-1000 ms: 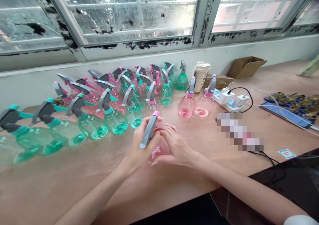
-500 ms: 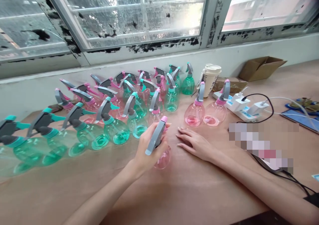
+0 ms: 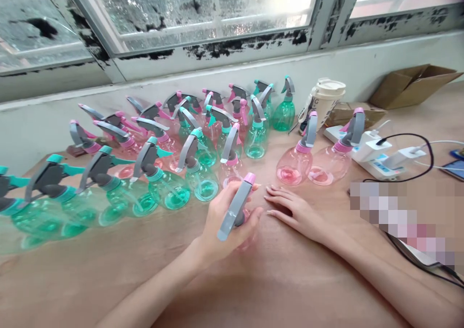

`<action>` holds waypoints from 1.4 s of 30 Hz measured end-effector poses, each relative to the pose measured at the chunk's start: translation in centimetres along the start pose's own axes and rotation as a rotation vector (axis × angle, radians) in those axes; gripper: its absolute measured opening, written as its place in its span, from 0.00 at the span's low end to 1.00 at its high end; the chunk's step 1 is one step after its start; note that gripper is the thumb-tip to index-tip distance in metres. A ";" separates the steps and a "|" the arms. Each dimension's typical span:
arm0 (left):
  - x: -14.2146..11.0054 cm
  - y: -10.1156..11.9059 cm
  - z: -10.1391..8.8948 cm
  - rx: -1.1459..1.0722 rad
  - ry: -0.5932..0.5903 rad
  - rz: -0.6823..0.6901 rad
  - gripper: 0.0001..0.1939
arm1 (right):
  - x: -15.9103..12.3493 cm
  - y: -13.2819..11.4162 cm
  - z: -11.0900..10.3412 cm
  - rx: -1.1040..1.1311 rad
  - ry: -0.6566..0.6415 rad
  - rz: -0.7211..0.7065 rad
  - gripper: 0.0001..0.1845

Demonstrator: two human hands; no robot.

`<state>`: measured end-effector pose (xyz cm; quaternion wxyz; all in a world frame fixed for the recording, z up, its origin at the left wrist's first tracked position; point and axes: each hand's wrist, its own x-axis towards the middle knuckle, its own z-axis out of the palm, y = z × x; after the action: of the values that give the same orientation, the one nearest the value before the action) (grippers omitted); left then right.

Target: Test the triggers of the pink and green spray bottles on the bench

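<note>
My left hand (image 3: pixel 222 224) is wrapped round the neck of a pink spray bottle (image 3: pixel 237 207) with a grey trigger head, held upright on the wooden table (image 3: pixel 90 265). My right hand (image 3: pixel 295 211) lies flat on the table just right of it, fingers stretched out and holding nothing. Behind them stand several green spray bottles (image 3: pixel 166 190) and pink ones in rows. Two pink spray bottles (image 3: pixel 295 161) stand apart to the right.
A lidded paper cup (image 3: pixel 324 100) and a white power strip (image 3: pixel 377 154) with plugs and a black cable sit at the back right. An open cardboard box (image 3: pixel 411 83) stands by the wall. Windows run along the back.
My right hand has come off the pink bottle and settled flat on the table. My left hand keeps its hold on the bottle. The view has shifted left and closer.
</note>
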<state>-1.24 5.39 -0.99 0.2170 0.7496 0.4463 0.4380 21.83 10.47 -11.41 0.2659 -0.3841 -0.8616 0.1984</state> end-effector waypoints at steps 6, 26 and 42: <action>0.2 0.8 0.2 0.049 0.050 -0.029 0.04 | -0.1 0.0 0.0 -0.006 0.005 -0.005 0.22; 0.3 -0.4 1.0 -0.001 0.087 0.013 0.19 | -0.4 0.0 -0.6 0.008 -0.008 0.008 0.20; 0.4 -0.4 1.0 -0.030 0.065 0.020 0.17 | -0.6 -0.2 -0.8 0.006 -0.022 0.024 0.21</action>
<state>-0.56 6.02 -1.63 0.2093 0.7361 0.4388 0.4709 22.50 10.00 -10.81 0.2550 -0.3912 -0.8593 0.2085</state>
